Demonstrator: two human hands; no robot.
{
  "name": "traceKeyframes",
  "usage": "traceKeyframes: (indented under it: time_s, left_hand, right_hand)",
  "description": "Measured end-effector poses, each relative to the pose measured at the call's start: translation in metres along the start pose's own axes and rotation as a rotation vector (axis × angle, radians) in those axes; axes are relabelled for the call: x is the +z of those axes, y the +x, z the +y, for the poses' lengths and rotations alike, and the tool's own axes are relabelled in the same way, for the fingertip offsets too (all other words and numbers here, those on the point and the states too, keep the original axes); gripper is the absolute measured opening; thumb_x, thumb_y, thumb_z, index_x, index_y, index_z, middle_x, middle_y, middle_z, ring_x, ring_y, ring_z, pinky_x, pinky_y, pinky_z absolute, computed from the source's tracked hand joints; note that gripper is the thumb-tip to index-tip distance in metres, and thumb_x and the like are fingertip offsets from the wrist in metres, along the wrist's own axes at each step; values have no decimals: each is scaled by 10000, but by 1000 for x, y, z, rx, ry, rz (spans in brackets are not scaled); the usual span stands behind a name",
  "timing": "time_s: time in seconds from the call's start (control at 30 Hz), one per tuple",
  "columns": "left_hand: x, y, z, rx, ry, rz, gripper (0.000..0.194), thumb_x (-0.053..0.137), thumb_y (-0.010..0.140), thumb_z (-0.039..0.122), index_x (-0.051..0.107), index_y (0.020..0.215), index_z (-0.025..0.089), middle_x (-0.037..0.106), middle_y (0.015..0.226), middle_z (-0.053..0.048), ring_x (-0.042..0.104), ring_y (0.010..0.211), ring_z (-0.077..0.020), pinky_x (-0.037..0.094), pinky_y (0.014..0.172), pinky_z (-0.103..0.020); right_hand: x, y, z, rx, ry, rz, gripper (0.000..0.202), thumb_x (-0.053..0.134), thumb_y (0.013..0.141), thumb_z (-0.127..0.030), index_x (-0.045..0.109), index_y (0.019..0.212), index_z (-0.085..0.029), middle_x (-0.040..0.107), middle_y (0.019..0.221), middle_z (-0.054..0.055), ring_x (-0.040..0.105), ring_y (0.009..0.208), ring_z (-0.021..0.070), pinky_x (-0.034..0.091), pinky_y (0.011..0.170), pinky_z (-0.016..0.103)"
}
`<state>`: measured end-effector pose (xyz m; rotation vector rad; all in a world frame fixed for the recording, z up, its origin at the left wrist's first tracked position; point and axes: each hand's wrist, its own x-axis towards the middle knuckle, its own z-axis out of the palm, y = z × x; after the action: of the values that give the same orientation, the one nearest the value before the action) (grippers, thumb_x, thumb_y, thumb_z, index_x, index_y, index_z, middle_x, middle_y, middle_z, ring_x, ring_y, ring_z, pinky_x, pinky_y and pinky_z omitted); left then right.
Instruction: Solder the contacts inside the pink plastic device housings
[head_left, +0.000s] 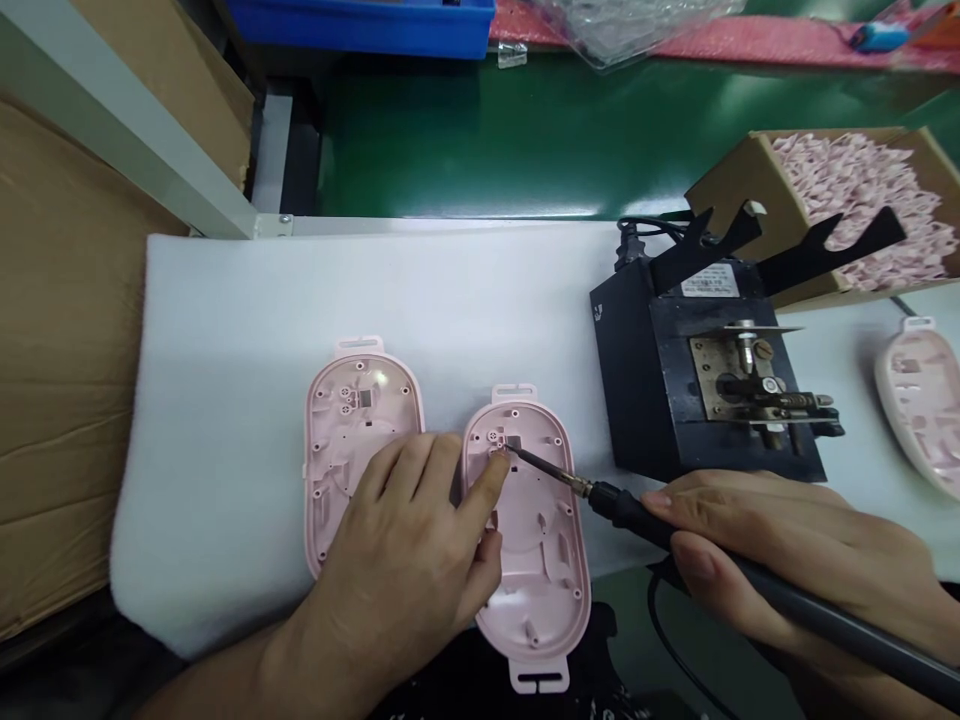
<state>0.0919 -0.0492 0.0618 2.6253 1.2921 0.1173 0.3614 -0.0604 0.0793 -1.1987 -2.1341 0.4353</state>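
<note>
My right hand [780,560] is closed around the black handle of a soldering iron [630,512]. The thin tip reaches into a pink plastic shell [536,590], at small round features near its upper end. My left hand [412,540] lies over the left rim of that shell, its index finger pressed down inside, close to the tip. The thumb bends over the shell's inner side; the other fingers curl beside the rim. Whether a small part sits under the index fingertip is hidden. A second pink shell [330,400], partly covered by my left hand, lies to the left.
A black machine [630,380] with metal fittings and upright forked brackets stands at right. Behind it is a cardboard box [780,200] of small pink pieces. Another pink shell [926,400] lies far right. A blue bin [367,28] is at the back; cardboard [60,370] borders the left.
</note>
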Motion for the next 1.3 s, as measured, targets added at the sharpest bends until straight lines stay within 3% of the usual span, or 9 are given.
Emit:
traceKeyframes:
  time_s: [0.17,0.33,0.43,0.6,0.8,1.1,1.3]
  left_hand:
    - [1,1,1,-3,-6,-11,494,559,913,307,573,1402,234,591,1101,-104,531,1036,-288,472,928,-480]
    - [0,1,1,-5,-2,6,482,569,908,306,587,1384,230,596,1096,-105,530,1039,-287,475,927,-469]
    - [-1,1,1,-3,0,14,480,569,906,301,588,1379,220,598,1099,-106,530,1037,-284,480,925,-470]
    - [0,0,1,-6,-9,-1,477,559,915,314,584,1383,224,599,1111,-107,529,1050,-285,482,940,-480]
    - [0,2,1,-7,-5,6,473,554,910,299,593,1375,222,596,1109,-103,530,1049,-282,471,944,-477]
    - [-1,0,1,-11,-3,-10,477,553,917,311,583,1386,229,598,1118,-108,527,1065,-287,468,956,-479]
    - [1,1,1,2,-16,2,457,540,924,300,597,1370,217,599,1101,-110,536,1057,-289,471,943,-489]
  right_hand:
    - [2,-5,2,20,2,2,177,643,865,-111,662,960,-259,732,749,-19,727,622,171,637,580,244]
    - [1,-5,-3,193,-93,16,70,640,936,-266,680,900,-312,739,764,-40,730,627,175,612,542,256]
    - [0,2,-6,225,-181,4,132,600,985,-338,690,889,-333,742,749,-72,719,582,147,580,494,229]
    - [-2,9,-9,240,-187,28,196,596,1001,-340,690,829,-324,733,713,-112,679,508,97,546,459,195]
    - [-2,8,-10,255,-209,18,208,582,1010,-356,702,842,-331,734,721,-119,688,536,86,572,528,182]
    - [-4,8,-9,221,-218,-2,175,587,1003,-329,693,864,-335,738,740,-130,701,561,80,534,465,184]
    - [-7,6,-10,326,-249,-10,269,569,1015,-403,717,801,-335,727,715,-121,690,559,77,531,492,186]
